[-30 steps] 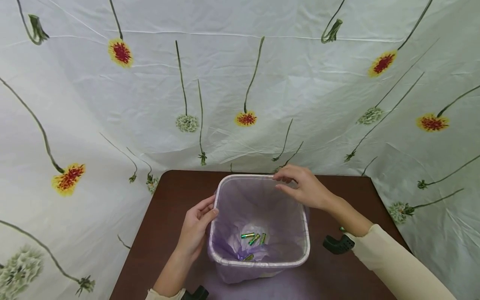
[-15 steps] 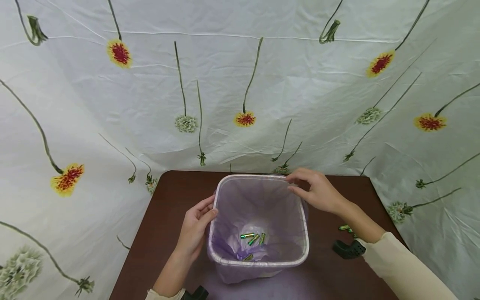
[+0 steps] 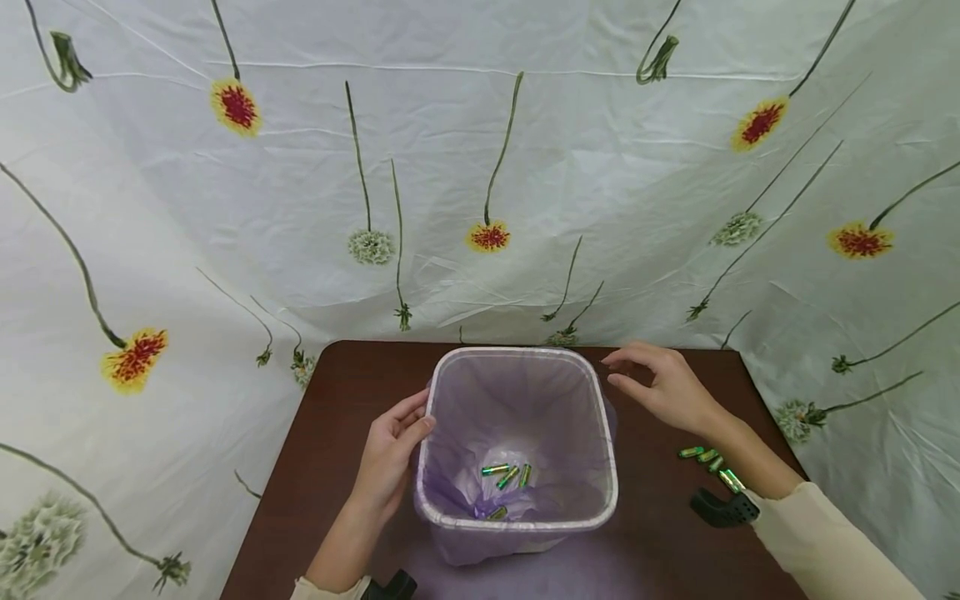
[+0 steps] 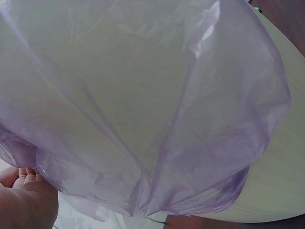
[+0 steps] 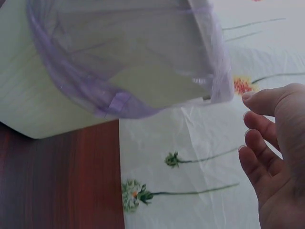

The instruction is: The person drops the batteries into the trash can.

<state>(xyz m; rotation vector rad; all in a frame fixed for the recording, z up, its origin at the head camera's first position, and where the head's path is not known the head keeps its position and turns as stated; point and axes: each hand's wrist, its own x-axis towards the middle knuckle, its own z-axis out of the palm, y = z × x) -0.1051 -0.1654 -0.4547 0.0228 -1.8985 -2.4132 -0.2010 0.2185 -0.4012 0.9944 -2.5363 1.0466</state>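
A table point(image 3: 352, 375) holds a lined bin point(image 3: 517, 527), its rim gripped by the left hand point(image 3: 390, 454); the right hand point(image 3: 663, 387) hovers alongside, fingers apart. Binning seems underway, four batteries point(image 3: 507, 477) inside; next likely calls for pinching a loose battery point(image 3: 731, 481) outside.

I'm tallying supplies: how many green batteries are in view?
8: four batteries inside the lined bin, four more batteries on the table beside the right forearm. Others could be hidden behind that forearm.

Liner point(image 3: 517, 392) pale purple; batteries point(image 3: 507, 477) green-gold; table point(image 3: 330, 433) dark brown; cloth point(image 3: 442, 200) white (red-yellow flowers point(image 3: 488, 237)).
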